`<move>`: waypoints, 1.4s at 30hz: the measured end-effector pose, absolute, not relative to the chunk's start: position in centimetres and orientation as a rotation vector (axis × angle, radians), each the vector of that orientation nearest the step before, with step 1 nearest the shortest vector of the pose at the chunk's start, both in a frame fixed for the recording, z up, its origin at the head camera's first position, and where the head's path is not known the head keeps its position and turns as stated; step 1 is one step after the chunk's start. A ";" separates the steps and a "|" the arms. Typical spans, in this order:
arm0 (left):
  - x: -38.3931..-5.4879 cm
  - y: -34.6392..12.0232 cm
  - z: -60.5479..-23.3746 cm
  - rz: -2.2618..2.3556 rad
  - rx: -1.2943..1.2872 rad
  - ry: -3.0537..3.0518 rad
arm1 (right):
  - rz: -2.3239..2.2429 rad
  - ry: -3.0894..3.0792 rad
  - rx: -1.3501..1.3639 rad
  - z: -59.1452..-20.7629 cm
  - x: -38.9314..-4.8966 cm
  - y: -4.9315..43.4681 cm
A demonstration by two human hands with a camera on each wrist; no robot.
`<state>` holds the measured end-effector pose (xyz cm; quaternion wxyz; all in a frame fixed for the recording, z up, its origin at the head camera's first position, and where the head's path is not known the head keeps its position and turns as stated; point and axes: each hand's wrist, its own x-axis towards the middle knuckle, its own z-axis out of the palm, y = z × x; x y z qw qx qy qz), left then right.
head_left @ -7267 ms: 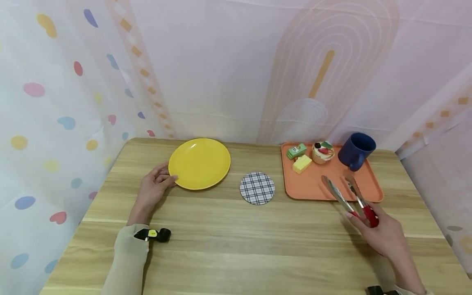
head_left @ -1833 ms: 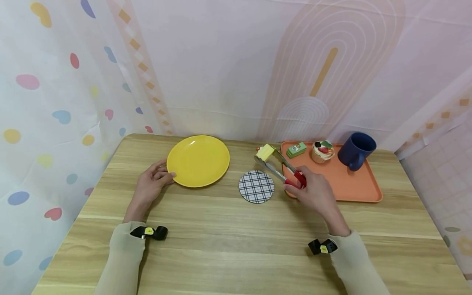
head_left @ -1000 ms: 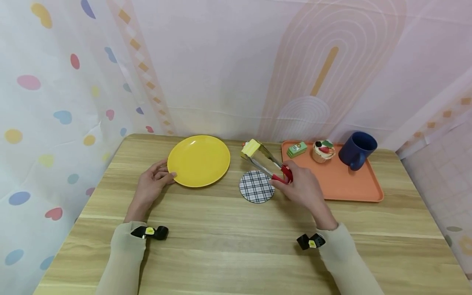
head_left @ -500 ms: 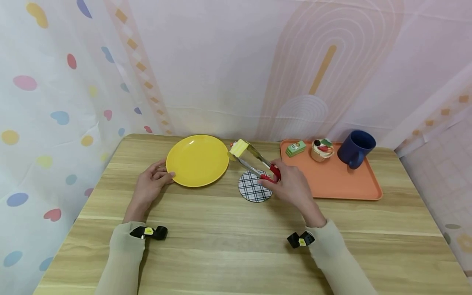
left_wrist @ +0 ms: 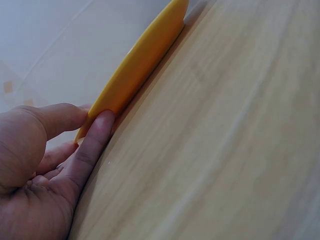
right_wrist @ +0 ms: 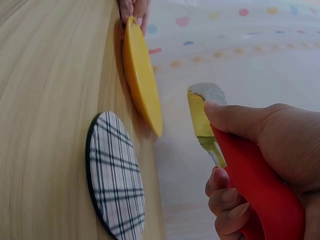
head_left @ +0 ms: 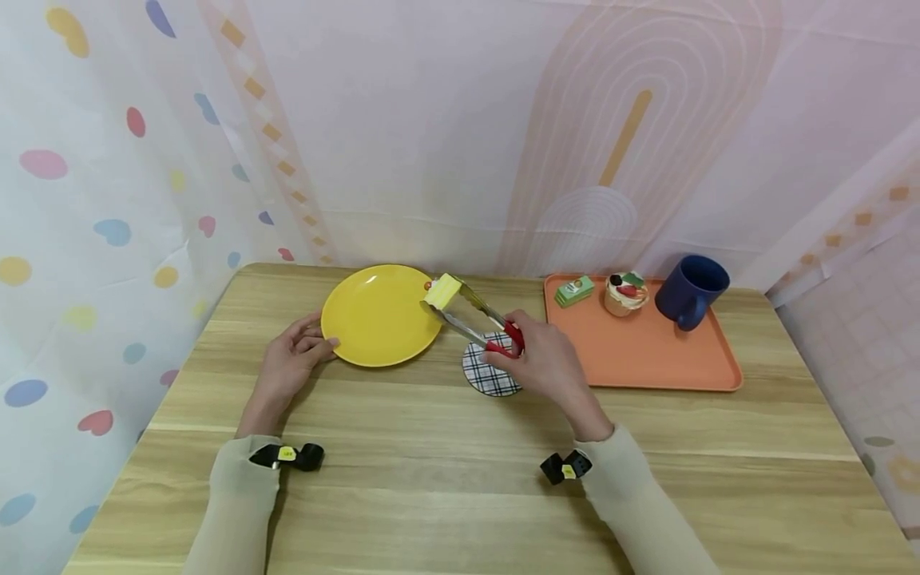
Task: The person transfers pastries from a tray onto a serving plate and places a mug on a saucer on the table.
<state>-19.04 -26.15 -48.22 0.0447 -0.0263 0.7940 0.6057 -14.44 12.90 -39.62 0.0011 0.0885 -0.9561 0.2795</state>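
Observation:
At the left, my left hand pinches the near-left rim of a round yellow plate; the left wrist view has the thumb on one side of the rim and fingers on the other. My right hand grips red-handled metal tongs. Between the tong tips sits a small yellow slice of cake with a red bit at its end, held over the plate's right edge. In the right wrist view the slice is raised above the table level, partly covered by the thumb and a tong tip.
A plaid round coaster lies under the right hand and tongs. On the orange tray at the right stand a green cake slice, a fruit-topped cupcake and a dark blue mug. A patterned curtain hangs behind the wooden table.
The right hand has picked the yellow cake slice off the tray with the tongs and carried it left to the plate's right edge. The left hand has kept its hold on the plate.

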 end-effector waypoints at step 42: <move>-18.9 -26.2 -48.2 1.816 -0.079 2.447 | 0.922 -3.015 0.413 -41.3 -16.5 6.4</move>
